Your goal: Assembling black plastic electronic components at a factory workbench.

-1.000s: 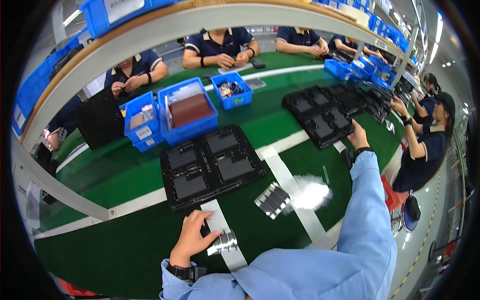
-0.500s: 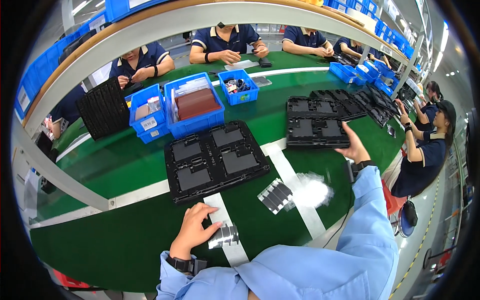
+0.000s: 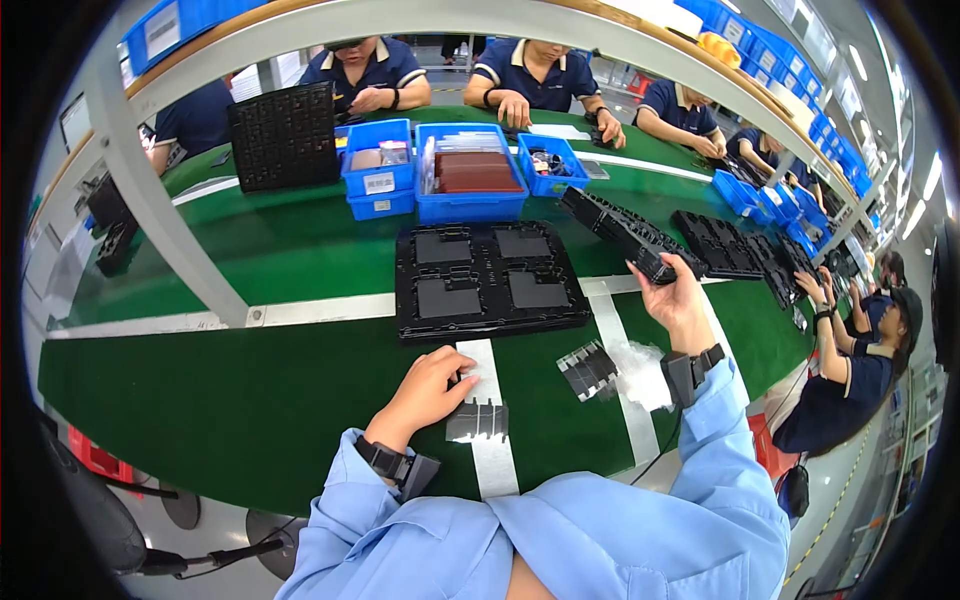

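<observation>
My right hand (image 3: 672,300) grips a stack of black plastic trays (image 3: 630,232) by its near end. The stack is tilted. My left hand (image 3: 428,388) rests on the green table with bent fingers and a gap between thumb and forefinger; nothing shows in it. Beside its thumb lies a clear sheet with black strips (image 3: 478,423). A second such sheet (image 3: 587,371) lies farther right, next to crumpled clear film (image 3: 640,377). Ahead of my left hand, a black tray stack (image 3: 490,285) lies flat, with dark grey flat pieces in its four-sided pockets.
Blue bins (image 3: 470,207) stand behind the flat tray stack. A black tray (image 3: 285,140) stands upright at the left. More black trays (image 3: 715,243) lie at the right. A metal post (image 3: 165,200) rises at the left. Several people work across the table and at the right.
My right hand has lifted and tilted the tray stack that lay flat at the right. My left hand has drawn its fingers in and moved off the strip sheet. The view has shifted.
</observation>
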Tool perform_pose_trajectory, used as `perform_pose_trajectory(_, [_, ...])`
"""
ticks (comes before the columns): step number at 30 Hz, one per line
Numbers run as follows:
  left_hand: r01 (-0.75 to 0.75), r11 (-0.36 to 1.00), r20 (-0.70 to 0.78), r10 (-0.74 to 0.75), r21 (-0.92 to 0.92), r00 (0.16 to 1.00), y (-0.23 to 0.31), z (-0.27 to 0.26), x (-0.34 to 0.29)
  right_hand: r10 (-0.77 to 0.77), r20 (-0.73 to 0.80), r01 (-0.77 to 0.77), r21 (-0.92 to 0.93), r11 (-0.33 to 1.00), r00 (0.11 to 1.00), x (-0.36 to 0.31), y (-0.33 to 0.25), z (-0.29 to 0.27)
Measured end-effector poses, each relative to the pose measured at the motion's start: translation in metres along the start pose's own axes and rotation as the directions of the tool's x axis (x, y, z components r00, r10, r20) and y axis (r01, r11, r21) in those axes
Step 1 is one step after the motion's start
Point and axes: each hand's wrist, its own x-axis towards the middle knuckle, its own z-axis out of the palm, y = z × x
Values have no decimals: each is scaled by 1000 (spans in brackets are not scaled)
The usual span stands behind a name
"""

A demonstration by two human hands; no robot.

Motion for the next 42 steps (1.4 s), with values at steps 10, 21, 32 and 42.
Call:
perform_pose_trajectory(10, [-59, 996, -501, 18, -66, 865, 6, -4, 7, 256, 214, -294, 168, 941, 943, -47, 166, 40])
perform_pose_trajectory(21, [169, 977, -555, -67, 134, 829, -3, -5, 5, 516, 252, -111, -812, 573, 819, -70, 131, 60])
perform_pose_trajectory(32, [217, 974, -467, -222, -65, 856, -17, -7, 10, -201, 191, 126, -947, -297, 961, 22, 76, -3])
perform_pose_trajectory(42, [195, 976, -593, -100, 97, 799, -35, -19, 19, -218, 379, 302, -899, -318, 899, 41, 96, -17])
